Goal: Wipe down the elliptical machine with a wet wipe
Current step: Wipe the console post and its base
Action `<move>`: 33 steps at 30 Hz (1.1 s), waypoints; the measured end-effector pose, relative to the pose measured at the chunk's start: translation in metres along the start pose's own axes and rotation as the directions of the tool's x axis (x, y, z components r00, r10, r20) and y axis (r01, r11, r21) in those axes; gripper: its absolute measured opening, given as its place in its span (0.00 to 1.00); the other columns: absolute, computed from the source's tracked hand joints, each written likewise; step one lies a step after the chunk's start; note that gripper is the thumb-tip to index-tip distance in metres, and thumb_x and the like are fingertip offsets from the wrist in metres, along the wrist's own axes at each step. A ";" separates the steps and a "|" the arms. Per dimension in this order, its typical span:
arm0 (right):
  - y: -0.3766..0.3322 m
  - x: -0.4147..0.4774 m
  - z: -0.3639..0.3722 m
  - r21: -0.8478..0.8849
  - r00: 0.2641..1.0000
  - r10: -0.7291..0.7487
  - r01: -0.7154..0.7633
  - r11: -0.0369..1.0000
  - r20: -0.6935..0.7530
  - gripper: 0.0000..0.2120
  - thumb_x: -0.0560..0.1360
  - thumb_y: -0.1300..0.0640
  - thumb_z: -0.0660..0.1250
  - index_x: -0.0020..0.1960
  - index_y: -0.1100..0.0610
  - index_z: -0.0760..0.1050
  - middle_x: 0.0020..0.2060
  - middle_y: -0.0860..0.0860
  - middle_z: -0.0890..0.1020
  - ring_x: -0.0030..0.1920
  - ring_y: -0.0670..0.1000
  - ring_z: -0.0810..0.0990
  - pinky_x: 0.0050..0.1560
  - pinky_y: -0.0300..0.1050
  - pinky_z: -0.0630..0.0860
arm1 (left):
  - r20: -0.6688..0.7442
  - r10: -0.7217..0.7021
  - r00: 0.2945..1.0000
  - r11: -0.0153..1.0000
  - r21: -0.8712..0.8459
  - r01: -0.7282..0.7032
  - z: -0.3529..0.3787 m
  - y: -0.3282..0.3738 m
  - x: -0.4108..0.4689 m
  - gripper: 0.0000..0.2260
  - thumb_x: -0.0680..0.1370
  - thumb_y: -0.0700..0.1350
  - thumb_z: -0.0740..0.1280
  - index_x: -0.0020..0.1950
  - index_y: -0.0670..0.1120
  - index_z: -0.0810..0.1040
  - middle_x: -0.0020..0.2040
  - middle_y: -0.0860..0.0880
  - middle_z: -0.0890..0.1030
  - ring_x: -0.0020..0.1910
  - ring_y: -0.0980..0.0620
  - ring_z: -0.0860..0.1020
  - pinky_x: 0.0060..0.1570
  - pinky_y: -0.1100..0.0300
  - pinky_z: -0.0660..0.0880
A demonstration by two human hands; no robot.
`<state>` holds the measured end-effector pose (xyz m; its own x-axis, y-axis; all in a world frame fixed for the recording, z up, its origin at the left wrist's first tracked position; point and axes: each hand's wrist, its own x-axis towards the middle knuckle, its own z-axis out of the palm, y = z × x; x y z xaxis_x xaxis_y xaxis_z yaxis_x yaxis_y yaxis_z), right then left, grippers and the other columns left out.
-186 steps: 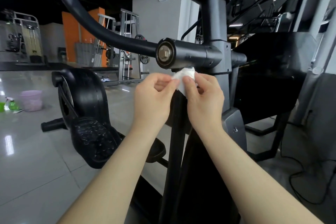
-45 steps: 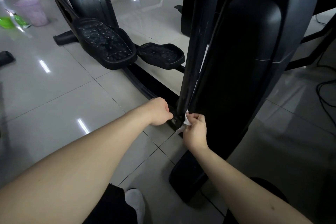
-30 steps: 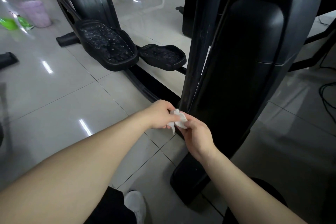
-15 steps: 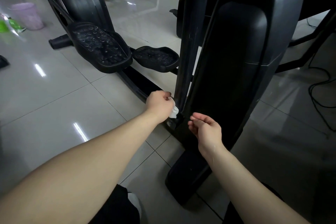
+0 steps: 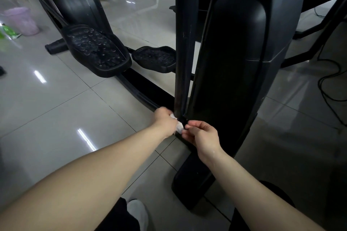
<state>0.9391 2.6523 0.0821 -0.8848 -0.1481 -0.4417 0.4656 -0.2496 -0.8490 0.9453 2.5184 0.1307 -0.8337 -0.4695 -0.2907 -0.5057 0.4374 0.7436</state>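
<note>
The left hand is gripping the crumpled white wet wipe, fingers curled round it, and is pressing it against the foot of the black upright bar of the elliptical machine, at the point where the bar is meeting the floor rail. Half a second ago the right hand was hanging apart from the wipe with loosely curled fingers; it is now sitting just beside the left hand, thumb and forefinger drawn together, their tips touching the wipe's right edge. Whether these fingertips are actually pinching the wipe cannot be told. The left hand is holding the same spot on the bar as in that earlier frame, and more of the wipe is now showing below its fingers. A second ago both hands were working the wipe together off the bar; the wipe is now lying on the machine. The large studded pedal and the smaller pedal are standing above the rail, unchanged. On the glossy tiled floor, a pink bucket and a green bottle are resting just beside each other at its far left, and a black cable is trailing along its right side.
</note>
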 end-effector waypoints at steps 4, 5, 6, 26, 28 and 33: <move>0.006 -0.006 0.004 -0.044 0.989 0.072 -0.066 0.997 0.132 0.06 0.80 0.64 0.68 0.56 0.63 0.81 0.48 0.61 0.86 0.50 0.60 0.86 0.53 0.55 0.84 | 0.102 -0.092 0.990 0.990 -0.098 0.102 -0.002 0.001 -0.016 0.14 0.73 0.33 0.72 0.57 0.43 0.82 0.50 0.45 0.83 0.50 0.48 0.81 0.49 0.58 0.77; 0.006 -0.008 0.003 -0.036 0.986 0.065 -0.060 0.998 0.151 0.06 0.80 0.65 0.69 0.56 0.64 0.81 0.49 0.61 0.86 0.51 0.60 0.86 0.54 0.55 0.84 | 0.100 -0.097 0.990 0.989 -0.106 0.108 -0.002 0.004 -0.020 0.16 0.74 0.33 0.71 0.60 0.44 0.81 0.54 0.45 0.82 0.54 0.47 0.80 0.51 0.59 0.76; 0.006 -0.010 0.002 -0.013 0.987 0.054 -0.053 0.999 0.154 0.07 0.79 0.65 0.70 0.56 0.65 0.81 0.49 0.62 0.86 0.52 0.61 0.86 0.55 0.54 0.83 | 0.113 -0.104 0.988 0.987 -0.113 0.117 -0.002 0.006 -0.022 0.18 0.74 0.32 0.69 0.62 0.44 0.80 0.56 0.44 0.81 0.57 0.47 0.80 0.53 0.58 0.77; -0.016 0.011 0.031 -0.507 0.787 -0.617 0.532 0.679 -0.002 0.09 0.71 0.65 0.78 0.39 0.59 0.78 0.51 0.49 0.78 0.53 0.40 0.78 0.52 0.24 0.71 | 0.017 0.003 1.000 0.992 -0.125 -0.001 -0.055 0.011 -0.001 0.10 0.78 0.39 0.67 0.58 0.46 0.82 0.46 0.49 0.85 0.43 0.57 0.85 0.55 0.55 0.81; -0.032 0.002 0.036 -0.491 0.724 -0.689 0.610 0.622 0.026 0.09 0.71 0.64 0.78 0.39 0.57 0.78 0.51 0.47 0.77 0.53 0.39 0.77 0.54 0.28 0.73 | -0.004 0.057 0.998 0.987 -0.152 -0.057 -0.060 0.018 -0.001 0.13 0.78 0.40 0.66 0.61 0.46 0.82 0.47 0.50 0.85 0.45 0.58 0.85 0.55 0.57 0.81; -0.074 -0.016 0.046 -0.439 0.572 -0.816 0.756 0.485 0.083 0.09 0.71 0.61 0.79 0.40 0.53 0.79 0.50 0.48 0.77 0.54 0.43 0.78 0.54 0.34 0.75 | -0.121 0.235 0.964 0.957 -0.144 -0.251 -0.073 0.042 -0.011 0.14 0.78 0.38 0.65 0.60 0.48 0.82 0.46 0.53 0.84 0.48 0.57 0.84 0.56 0.59 0.79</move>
<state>0.9196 2.6286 0.1650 -0.8846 0.0397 0.4647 -0.4503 0.1873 -0.8730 0.9494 2.4860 0.2097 -0.8960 -0.4429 -0.0327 -0.2424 0.4260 0.8717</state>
